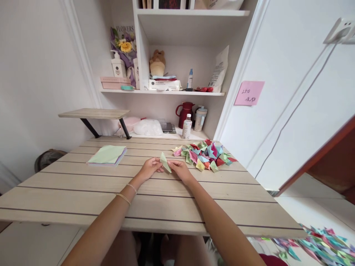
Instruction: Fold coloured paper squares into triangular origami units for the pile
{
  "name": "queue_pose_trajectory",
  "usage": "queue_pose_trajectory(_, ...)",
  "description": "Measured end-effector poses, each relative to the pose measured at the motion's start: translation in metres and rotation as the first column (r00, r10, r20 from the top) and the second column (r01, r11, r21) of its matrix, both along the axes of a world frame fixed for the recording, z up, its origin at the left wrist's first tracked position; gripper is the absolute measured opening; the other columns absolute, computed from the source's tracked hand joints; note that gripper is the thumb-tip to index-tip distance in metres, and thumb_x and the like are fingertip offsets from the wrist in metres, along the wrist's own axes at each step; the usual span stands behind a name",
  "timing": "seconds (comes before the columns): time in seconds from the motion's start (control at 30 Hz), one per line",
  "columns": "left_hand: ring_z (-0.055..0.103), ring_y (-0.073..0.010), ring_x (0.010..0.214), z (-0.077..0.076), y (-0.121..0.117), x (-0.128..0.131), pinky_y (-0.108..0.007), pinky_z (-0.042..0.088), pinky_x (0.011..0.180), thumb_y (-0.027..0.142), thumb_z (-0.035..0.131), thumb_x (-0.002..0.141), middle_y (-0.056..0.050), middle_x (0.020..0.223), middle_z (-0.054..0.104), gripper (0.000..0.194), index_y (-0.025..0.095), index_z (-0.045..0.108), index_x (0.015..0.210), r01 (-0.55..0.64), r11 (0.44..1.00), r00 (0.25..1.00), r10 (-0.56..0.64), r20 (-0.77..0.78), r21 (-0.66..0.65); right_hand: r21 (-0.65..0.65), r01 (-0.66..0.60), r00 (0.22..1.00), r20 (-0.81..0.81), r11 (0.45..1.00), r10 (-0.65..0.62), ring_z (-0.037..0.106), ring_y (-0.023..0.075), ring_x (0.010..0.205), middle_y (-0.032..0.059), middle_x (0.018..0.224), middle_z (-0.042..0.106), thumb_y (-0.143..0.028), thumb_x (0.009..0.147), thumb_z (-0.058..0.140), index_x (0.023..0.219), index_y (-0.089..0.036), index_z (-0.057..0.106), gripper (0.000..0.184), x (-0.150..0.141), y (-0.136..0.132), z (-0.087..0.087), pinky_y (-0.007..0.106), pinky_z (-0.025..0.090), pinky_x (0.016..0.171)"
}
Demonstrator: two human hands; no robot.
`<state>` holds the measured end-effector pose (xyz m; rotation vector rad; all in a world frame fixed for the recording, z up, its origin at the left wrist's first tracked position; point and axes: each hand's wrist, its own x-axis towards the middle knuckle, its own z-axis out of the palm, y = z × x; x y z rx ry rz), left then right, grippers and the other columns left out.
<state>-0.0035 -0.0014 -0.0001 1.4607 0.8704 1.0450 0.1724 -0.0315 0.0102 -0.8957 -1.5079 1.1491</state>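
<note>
A small folded piece of light green paper is pinched between my two hands above the slatted wooden table. My left hand grips its left side with closed fingers. Closed on its right side is my right hand. Just beyond and to the right of my hands lies a pile of folded coloured paper triangles. A stack of flat paper sheets, green on top, rests to the left.
A small raised shelf stands at the table's back left. Behind are a red jug, a bottle, a mug and shelves with sundries. A pink note is stuck on the right wall. More folded papers lie lower right.
</note>
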Motion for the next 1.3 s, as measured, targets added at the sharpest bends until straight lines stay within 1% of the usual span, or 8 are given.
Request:
queue_pose_trajectory(0.23, 0.063, -0.0142, 0.060, 0.003, -0.002, 0.000, -0.024, 0.046, 0.059, 0.033, 0.068, 0.065, -0.005, 0.068, 0.066, 0.031, 0.012, 0.056, 0.083, 0.025, 1.000, 1.000, -0.025, 0.011, -0.003, -0.146, -0.112, 0.976, -0.203, 0.983, 0.081, 0.053, 0.0139, 0.061, 0.0018, 0.065, 0.060, -0.051, 0.066, 0.060, 0.072, -0.017, 0.062, 0.035, -0.004, -0.003, 0.003, 0.027, 0.044, 0.063)
queue_pose_trajectory(0.37, 0.063, -0.0142, 0.061, 0.003, -0.003, 0.000, -0.024, 0.046, 0.060, 0.033, 0.067, 0.066, -0.006, 0.069, 0.066, 0.029, 0.012, 0.056, 0.083, 0.042, 0.999, 0.999, -0.042, -0.005, 0.019, -0.143, -0.094, 0.977, -0.205, 0.985, 0.063, 0.056, 0.0153, 0.061, 0.0015, 0.064, 0.060, -0.047, 0.067, 0.060, 0.073, -0.018, 0.059, 0.029, -0.007, 0.000, -0.002, 0.030, 0.048, 0.066)
queue_pose_trajectory(0.57, 0.063, -0.0143, 0.060, 0.002, -0.003, 0.001, -0.024, 0.045, 0.059, 0.035, 0.067, 0.066, -0.006, 0.072, 0.065, 0.032, 0.012, 0.058, 0.086, 0.040, 0.999, 0.999, -0.040, -0.022, 0.027, 0.048, 0.093, 0.993, 0.067, 0.995, -0.096, 0.055, 0.0148, 0.056, 0.0004, 0.065, 0.061, -0.038, 0.070, 0.056, 0.088, -0.019, 0.061, 0.027, -0.002, 0.004, -0.008, 0.026, 0.044, 0.057)
queue_pose_trajectory(0.7, 0.063, -0.0150, 0.060, 0.001, -0.002, 0.003, -0.024, 0.045, 0.059, 0.037, 0.068, 0.065, -0.006, 0.072, 0.066, 0.034, 0.012, 0.060, 0.086, 0.026, 1.000, 0.999, -0.026, -0.023, -0.003, 0.336, 0.196, 0.889, 0.335, 0.921, -0.312, 0.046, 0.0115, 0.050, -0.0009, 0.055, 0.058, -0.032, 0.074, 0.052, 0.079, -0.018, 0.066, 0.021, 0.003, 0.002, -0.004, 0.022, 0.035, 0.052)
queue_pose_trajectory(0.87, 0.065, -0.0169, 0.064, 0.005, -0.001, 0.001, -0.026, 0.047, 0.061, 0.045, 0.062, 0.068, -0.011, 0.081, 0.068, 0.044, 0.012, 0.060, 0.096, 0.014, 0.994, 1.000, -0.011, 0.022, -0.112, 0.515, 0.161, 0.797, 0.435, 0.842, -0.418, 0.048, 0.0123, 0.051, 0.0008, 0.059, 0.062, -0.024, 0.080, 0.045, 0.078, -0.020, 0.068, 0.023, 0.004, -0.004, 0.004, 0.022, 0.033, 0.053)
queue_pose_trajectory(1.03, 0.066, -0.0185, 0.069, 0.011, -0.005, 0.001, -0.028, 0.049, 0.065, 0.047, 0.059, 0.071, -0.011, 0.088, 0.067, 0.042, 0.012, 0.061, 0.093, 0.057, 0.983, 0.998, -0.053, 0.032, -0.173, 0.541, 0.091, 0.770, 0.494, 0.836, -0.403, 0.055, 0.0143, 0.059, 0.0022, 0.075, 0.067, -0.019, 0.080, 0.043, 0.104, -0.025, 0.062, 0.031, 0.000, -0.009, 0.007, 0.022, 0.036, 0.058)
queue_pose_trajectory(1.2, 0.065, -0.0173, 0.070, 0.010, -0.009, 0.003, -0.027, 0.050, 0.067, 0.038, 0.068, 0.066, -0.010, 0.087, 0.068, 0.037, 0.012, 0.063, 0.092, 0.049, 0.982, 0.999, -0.049, 0.009, -0.183, 0.525, 0.084, 0.716, 0.560, 0.847, -0.418, 0.052, 0.0145, 0.056, 0.0024, 0.064, 0.064, -0.023, 0.078, 0.047, 0.082, -0.022, 0.066, 0.019, -0.004, -0.012, 0.009, 0.023, 0.034, 0.057)
queue_pose_trajectory(1.3, 0.065, -0.0181, 0.075, 0.011, -0.012, 0.005, -0.028, 0.050, 0.071, 0.038, 0.067, 0.067, -0.011, 0.091, 0.067, 0.038, 0.012, 0.063, 0.094, 0.096, 0.973, 0.994, -0.085, 0.062, -0.212, 0.524, 0.119, 0.697, 0.560, 0.843, -0.447, 0.054, 0.0149, 0.058, 0.0030, 0.067, 0.065, -0.022, 0.079, 0.047, 0.082, -0.022, 0.066, 0.020, -0.003, -0.011, 0.008, 0.023, 0.035, 0.056)
